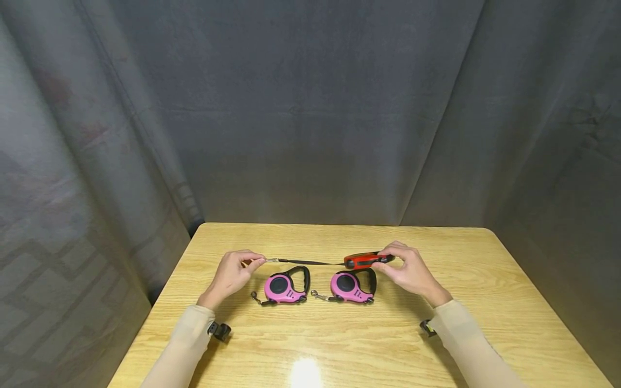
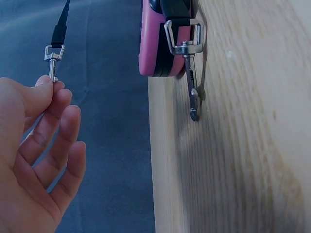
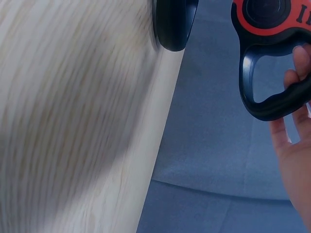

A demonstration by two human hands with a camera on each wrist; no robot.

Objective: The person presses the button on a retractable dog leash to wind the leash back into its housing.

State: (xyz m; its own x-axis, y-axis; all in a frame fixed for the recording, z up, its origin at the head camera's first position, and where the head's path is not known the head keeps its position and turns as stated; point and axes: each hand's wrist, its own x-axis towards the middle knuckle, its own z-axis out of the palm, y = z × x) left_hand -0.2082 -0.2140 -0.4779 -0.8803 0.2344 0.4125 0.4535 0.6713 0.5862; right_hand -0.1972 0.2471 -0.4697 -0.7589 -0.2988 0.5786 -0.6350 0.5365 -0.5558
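My right hand (image 1: 405,267) holds a red and black retractable leash (image 1: 365,260) by its black handle (image 3: 272,104), lifted a little above the table. Its black strap (image 1: 305,262) runs left to a metal clip (image 2: 52,60), which my left hand (image 1: 235,269) pinches between thumb and forefinger. Two pink retractable leashes lie flat on the table in front of the hands: one on the left (image 1: 283,287), one on the right (image 1: 350,285). The left pink leash (image 2: 158,43) has its metal clip (image 2: 192,82) lying on the wood.
The wooden table (image 1: 349,345) has rounded far corners and stands against grey curtains (image 1: 310,108) on three sides. A bright light spot (image 1: 304,373) reflects near the front edge. Small wrist cameras (image 1: 220,330) sit on both sleeves.
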